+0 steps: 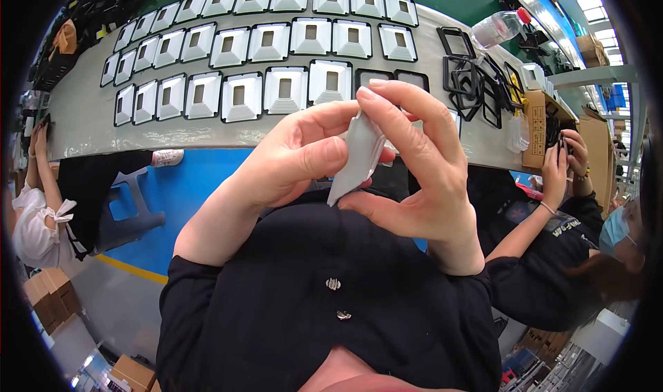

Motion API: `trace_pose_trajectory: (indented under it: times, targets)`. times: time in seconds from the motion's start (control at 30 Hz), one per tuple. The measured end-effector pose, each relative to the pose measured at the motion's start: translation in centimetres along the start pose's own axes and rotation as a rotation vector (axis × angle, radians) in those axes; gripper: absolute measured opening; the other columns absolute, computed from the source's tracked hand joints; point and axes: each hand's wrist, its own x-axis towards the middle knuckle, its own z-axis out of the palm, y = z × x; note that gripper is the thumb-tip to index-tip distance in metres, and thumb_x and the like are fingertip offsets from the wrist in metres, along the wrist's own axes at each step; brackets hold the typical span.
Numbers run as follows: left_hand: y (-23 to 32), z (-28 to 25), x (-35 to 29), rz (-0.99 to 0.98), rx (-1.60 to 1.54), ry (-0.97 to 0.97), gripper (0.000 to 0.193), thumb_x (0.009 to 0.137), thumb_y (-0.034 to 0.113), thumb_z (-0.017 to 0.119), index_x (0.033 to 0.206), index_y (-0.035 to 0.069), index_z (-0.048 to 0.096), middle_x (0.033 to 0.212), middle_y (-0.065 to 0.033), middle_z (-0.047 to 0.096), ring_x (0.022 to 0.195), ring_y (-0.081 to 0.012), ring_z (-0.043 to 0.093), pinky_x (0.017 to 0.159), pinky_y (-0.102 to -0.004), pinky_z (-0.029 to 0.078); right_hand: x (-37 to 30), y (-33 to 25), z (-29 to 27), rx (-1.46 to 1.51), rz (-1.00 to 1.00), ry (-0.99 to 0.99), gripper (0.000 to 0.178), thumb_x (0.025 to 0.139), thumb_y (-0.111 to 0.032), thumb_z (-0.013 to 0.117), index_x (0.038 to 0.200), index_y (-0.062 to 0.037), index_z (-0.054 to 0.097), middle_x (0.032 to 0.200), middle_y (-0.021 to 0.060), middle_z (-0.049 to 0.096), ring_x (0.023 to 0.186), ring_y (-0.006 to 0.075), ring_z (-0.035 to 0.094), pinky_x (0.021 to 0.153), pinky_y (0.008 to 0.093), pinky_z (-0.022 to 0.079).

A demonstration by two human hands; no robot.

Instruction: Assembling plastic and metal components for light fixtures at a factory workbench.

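Close in front of my chest, a white plastic cover is held up on edge, its broad side turned sideways. My left hand pinches it from the left, with the thumb against its face. Fingers of my right hand span it from the upper edge down to the lower corner. Beyond my hands, rows of white stepped covers lie on the table, each seated in a black frame and with a rectangular window. Two bare black frames lie just past my right fingertips, partly hidden.
Loose black frames are heaped at the right, near a clear bottle with a red cap. A co-worker's hands work beside a cardboard box. Another person stands at far left, near a grey stool.
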Motion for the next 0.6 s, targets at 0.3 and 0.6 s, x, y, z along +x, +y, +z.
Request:
trace_pose_trajectory:
  times: [0.3, 0.6]
  targets:
    - [0.14, 0.55, -0.26, -0.078, -0.103, 0.027, 0.077, 0.083, 0.052, 0.066, 0.135, 0.001, 0.043, 0.122, -0.0126, 0.057, 0.111, -0.0232, 0.059, 0.087, -0.0341, 0.051, -0.15, 0.24, 0.39, 0.097, -0.001, 0.101, 0.078, 0.05, -0.013, 0.084, 0.124, -0.0069, 0.06, 0.12, 0.0096, 0.057, 0.101, 0.0258, 0.058, 0.084, 0.0352, 0.047]
    - [-0.76, -0.17, -0.27, -0.062, -0.038, 0.058, 0.073, 0.088, 0.052, 0.054, 0.134, -0.003, 0.04, 0.121, -0.0189, 0.056, 0.108, -0.0297, 0.06, 0.087, -0.0405, 0.053, -0.57, 0.5, 0.13, 0.155, -0.001, 0.132, 0.066, 0.053, -0.009, 0.085, 0.113, -0.0056, 0.058, 0.117, 0.013, 0.057, 0.1, 0.0279, 0.057, 0.081, 0.0347, 0.05]
